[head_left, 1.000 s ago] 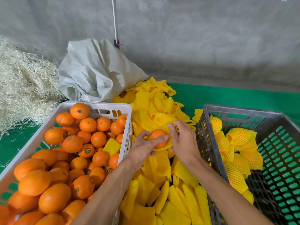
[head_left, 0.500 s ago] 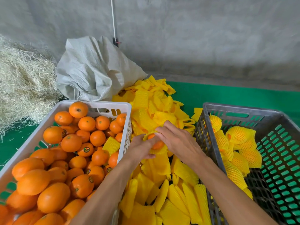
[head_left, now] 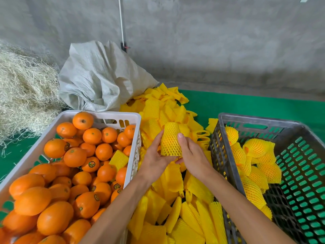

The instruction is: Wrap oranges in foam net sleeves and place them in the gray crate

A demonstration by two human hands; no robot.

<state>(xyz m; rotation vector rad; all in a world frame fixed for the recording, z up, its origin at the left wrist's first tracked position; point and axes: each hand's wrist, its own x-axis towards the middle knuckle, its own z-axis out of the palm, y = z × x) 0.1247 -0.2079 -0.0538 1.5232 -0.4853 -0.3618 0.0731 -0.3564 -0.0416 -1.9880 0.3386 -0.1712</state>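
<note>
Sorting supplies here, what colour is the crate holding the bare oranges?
White, or very light gray, plain in the head view; green floor shows through its slots.

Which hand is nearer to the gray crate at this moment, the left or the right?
The right. The right hand holds the wrapped orange just beside the gray crate, close to its near wall. The left hand holds the same orange from the far side, next to the white crate.

Two crates: one white crate (head_left: 133,118), one gray crate (head_left: 260,120); two hands (head_left: 154,159); one sack (head_left: 100,80); dozens of oranges (head_left: 75,156); too many foam sleeves (head_left: 175,217) to count
</note>
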